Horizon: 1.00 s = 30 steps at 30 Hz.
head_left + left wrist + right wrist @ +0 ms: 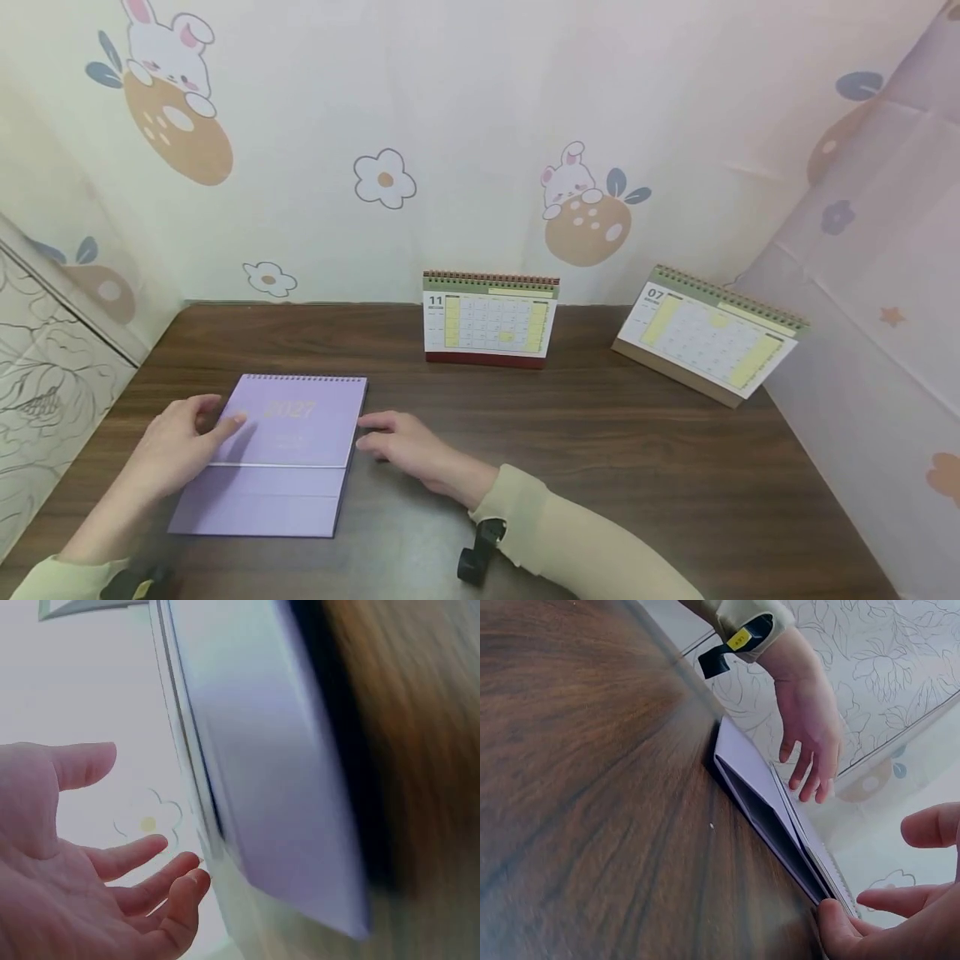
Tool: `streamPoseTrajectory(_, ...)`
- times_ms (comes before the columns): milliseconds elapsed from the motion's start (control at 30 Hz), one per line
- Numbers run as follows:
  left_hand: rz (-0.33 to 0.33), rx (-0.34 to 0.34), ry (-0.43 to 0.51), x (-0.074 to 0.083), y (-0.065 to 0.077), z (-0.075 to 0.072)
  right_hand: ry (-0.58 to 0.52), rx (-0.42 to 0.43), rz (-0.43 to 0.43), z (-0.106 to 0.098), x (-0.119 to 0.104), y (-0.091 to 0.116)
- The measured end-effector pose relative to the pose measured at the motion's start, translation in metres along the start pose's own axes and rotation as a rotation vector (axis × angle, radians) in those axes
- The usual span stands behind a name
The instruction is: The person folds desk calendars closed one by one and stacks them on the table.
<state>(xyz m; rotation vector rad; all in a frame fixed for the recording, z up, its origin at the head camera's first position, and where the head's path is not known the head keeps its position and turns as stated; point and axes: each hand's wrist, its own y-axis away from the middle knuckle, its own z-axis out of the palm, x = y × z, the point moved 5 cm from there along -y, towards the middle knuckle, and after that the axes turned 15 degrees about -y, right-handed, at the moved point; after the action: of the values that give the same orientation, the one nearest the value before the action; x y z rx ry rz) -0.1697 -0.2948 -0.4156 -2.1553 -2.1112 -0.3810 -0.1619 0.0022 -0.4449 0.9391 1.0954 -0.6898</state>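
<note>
Dark wood-grain tabletop [585, 475] lies beneath a relaxed left hand [174, 442] and a right hand [412, 448] with loosely bent fingers, neither gripping anything; whether the right fingertips touch the purple 2027 desk calendar [283, 452] between them I cannot tell. It lies low, spiral binding [303, 378] pointing away from the person, long axis running near to far. Beyond stand the "11" calendar [491, 322] and, farther right, the "07" calendar [708, 340], before a rabbit-print curtain [465, 83].

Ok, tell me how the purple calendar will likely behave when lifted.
The purple calendar will probably feel light, its folded base looking like thin board. Lifted by the cover, it may swing open, since the spiral binding runs along just one edge.
</note>
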Motion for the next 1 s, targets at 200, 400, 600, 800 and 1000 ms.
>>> streamPoseTrajectory(200,0.049,0.083,-0.019,0.029,-0.002,-0.008,0.017,-0.006,-0.021,-0.01,-0.007,0.001)
streamPoseTrajectory(400,0.087,0.077,0.074,0.061,-0.009,-0.011,0.045,0.029,-0.041,-0.027,-0.017,0.004)
streamPoseTrajectory(600,0.148,0.086,0.152,0.097,-0.019,-0.01,0.039,0.072,-0.053,-0.048,-0.027,0.009)
streamPoseTrajectory(800,0.212,0.078,0.214,0.122,-0.029,0.0,-0.018,0.118,-0.059,-0.072,-0.033,0.013)
streamPoseTrajectory(1000,0.223,0.018,0.288,0.141,-0.04,0.01,-0.03,0.192,-0.136,-0.103,-0.044,0.022)
